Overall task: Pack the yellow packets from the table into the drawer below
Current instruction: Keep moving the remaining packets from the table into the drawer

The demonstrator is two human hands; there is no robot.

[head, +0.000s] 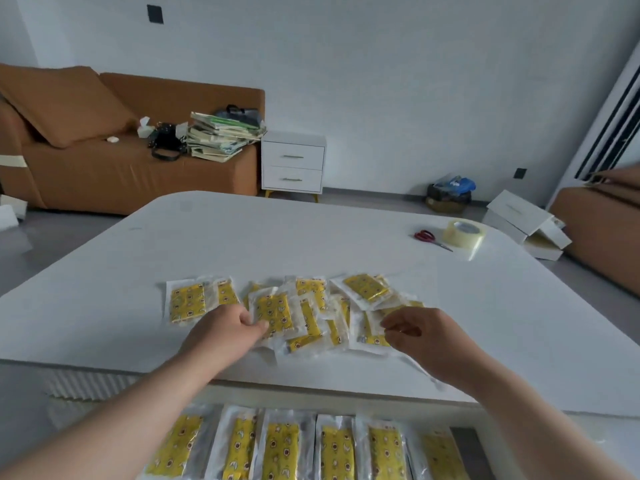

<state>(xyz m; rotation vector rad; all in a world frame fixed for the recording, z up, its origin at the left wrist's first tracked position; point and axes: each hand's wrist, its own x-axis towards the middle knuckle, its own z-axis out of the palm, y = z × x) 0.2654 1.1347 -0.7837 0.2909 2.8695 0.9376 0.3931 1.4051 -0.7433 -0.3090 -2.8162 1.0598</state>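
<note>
While the left hand (225,329) reaches over the near edge of the bench (277,237), its grip is closed on one packet (273,311), thumb and fingers pinching the clear wrapper at its near-left edge. That packet lies at the left of a loose heap (332,306) of yellow packets, which overlap one another at many angles in the near middle of the bench. One more packet, the loner (187,301), lies flat just left of the heap, with another tucked against its right side.

The right hand (419,336) is at the right end of the heap, fingers curled with the tips drawn together at the edge of a wrapper (whether its grip has caught the plastic or only touches it, I cannot tell).

Below the near edge the drawer (467,441) stands open, and a row (280,448) of packets lies in it side by side, long sides running near to far, with a bare dark strip at the right.

On the far right of the bench red-handled scissors (429,237) lie just beside a roll of clear tape (465,233). Beyond the bench a brown sofa (104,161) at the far left carries a stack of books (221,136), and a white nightstand (293,164) stands to its right against the wall.
</note>
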